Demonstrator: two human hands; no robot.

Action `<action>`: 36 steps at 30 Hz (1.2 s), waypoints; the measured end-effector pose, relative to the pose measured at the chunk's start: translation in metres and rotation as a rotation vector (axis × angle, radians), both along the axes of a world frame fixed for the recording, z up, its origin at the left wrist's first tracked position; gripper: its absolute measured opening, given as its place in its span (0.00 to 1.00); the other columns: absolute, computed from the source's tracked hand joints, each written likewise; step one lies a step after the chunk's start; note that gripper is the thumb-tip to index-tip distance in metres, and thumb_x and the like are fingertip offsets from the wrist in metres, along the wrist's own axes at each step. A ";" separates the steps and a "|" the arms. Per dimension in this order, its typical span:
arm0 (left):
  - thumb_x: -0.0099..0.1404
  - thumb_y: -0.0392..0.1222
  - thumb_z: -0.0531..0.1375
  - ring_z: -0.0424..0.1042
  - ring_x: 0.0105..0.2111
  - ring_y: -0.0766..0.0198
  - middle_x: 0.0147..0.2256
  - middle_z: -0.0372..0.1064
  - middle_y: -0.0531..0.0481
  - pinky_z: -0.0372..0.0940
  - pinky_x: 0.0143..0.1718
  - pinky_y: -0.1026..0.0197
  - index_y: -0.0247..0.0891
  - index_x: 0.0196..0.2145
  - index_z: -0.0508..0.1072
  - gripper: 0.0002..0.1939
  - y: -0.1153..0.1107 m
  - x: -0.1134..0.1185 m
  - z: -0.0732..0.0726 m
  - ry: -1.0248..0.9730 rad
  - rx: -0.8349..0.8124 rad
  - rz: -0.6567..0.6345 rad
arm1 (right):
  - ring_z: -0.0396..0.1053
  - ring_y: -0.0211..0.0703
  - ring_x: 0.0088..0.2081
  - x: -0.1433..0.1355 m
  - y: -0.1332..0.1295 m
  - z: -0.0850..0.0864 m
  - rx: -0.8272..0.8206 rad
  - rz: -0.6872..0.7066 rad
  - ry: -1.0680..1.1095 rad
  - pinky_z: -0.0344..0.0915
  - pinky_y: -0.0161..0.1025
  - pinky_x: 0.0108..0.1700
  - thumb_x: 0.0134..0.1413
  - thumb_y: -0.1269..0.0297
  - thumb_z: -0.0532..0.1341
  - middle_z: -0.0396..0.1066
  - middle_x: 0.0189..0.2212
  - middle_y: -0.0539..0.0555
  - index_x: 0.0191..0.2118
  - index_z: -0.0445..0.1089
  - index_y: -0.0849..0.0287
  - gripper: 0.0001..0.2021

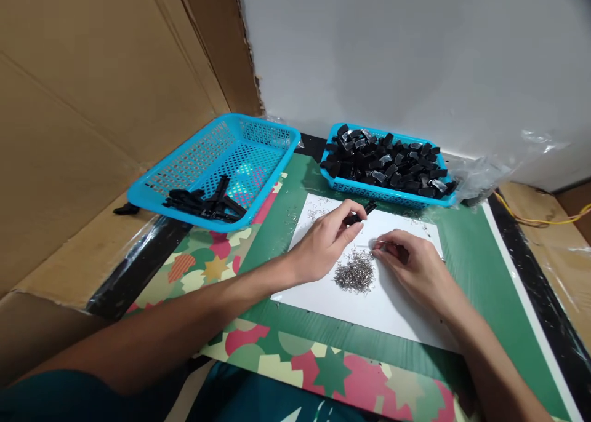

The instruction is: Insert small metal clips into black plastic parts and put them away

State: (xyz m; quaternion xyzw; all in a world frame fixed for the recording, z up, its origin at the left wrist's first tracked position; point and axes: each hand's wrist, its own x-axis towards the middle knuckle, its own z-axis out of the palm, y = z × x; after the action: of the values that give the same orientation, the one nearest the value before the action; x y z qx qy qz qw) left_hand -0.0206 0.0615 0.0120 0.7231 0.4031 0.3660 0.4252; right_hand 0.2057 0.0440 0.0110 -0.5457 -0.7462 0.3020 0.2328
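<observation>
My left hand [333, 230] is closed around a small black plastic part [369, 208], whose end pokes out past the fingers. My right hand [406, 256] pinches a thin, shiny metal piece [381, 242], pointing left; its exact kind is too fine to make out. Between and below both hands, a heap of tiny silvery metal pieces [354, 273], perhaps springs or bent wire, lies on a white sheet [314, 300]. More of these bits are scattered near the sheet's top left corner.
At the back right, a blue basket [383, 192] is heaped with black plastic parts [392, 160]. The left blue basket [252, 220] holds several longer black pieces [207, 203]. One black piece [126, 209] lies outside it. Cardboard [115, 59] and a pale wall [397, 53] bound the table.
</observation>
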 end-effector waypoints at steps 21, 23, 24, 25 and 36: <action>0.76 0.47 0.62 0.68 0.38 0.64 0.42 0.68 0.50 0.64 0.42 0.61 0.40 0.49 0.78 0.11 -0.005 -0.002 0.006 0.046 0.050 -0.149 | 0.70 0.40 0.35 -0.002 -0.008 0.007 0.007 -0.080 0.538 0.66 0.37 0.36 0.66 0.58 0.68 0.76 0.35 0.51 0.40 0.76 0.55 0.07; 0.75 0.47 0.63 0.69 0.40 0.63 0.43 0.69 0.49 0.64 0.43 0.61 0.39 0.49 0.78 0.11 -0.006 -0.002 0.005 0.044 0.070 -0.155 | 0.70 0.40 0.35 -0.006 -0.010 0.007 0.007 -0.082 0.558 0.66 0.36 0.36 0.66 0.58 0.68 0.76 0.35 0.51 0.40 0.76 0.55 0.07; 0.75 0.47 0.63 0.69 0.40 0.63 0.43 0.69 0.49 0.64 0.43 0.61 0.39 0.49 0.78 0.11 -0.006 -0.002 0.005 0.044 0.078 -0.151 | 0.70 0.40 0.34 -0.008 -0.011 0.007 0.004 -0.081 0.563 0.66 0.36 0.35 0.66 0.58 0.68 0.76 0.35 0.51 0.39 0.76 0.55 0.07; 0.76 0.47 0.62 0.70 0.40 0.63 0.42 0.69 0.49 0.64 0.43 0.61 0.39 0.49 0.78 0.11 -0.006 -0.002 0.004 0.044 0.086 -0.144 | 0.70 0.40 0.34 -0.010 -0.012 0.006 0.000 -0.077 0.567 0.66 0.36 0.35 0.66 0.58 0.68 0.76 0.34 0.51 0.39 0.76 0.56 0.07; 0.79 0.44 0.57 0.71 0.41 0.62 0.42 0.68 0.48 0.65 0.44 0.60 0.38 0.45 0.75 0.09 -0.006 -0.001 0.004 0.033 0.086 -0.104 | 0.73 0.41 0.36 -0.013 -0.012 0.005 0.018 -0.105 0.605 0.69 0.36 0.37 0.63 0.60 0.69 0.77 0.35 0.52 0.42 0.78 0.54 0.05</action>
State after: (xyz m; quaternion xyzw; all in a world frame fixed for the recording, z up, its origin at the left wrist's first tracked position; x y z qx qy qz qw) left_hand -0.0212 0.0558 0.0157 0.7666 0.3557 0.3485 0.4054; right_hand 0.1927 0.0315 0.0162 -0.4665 -0.6165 0.4317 0.4646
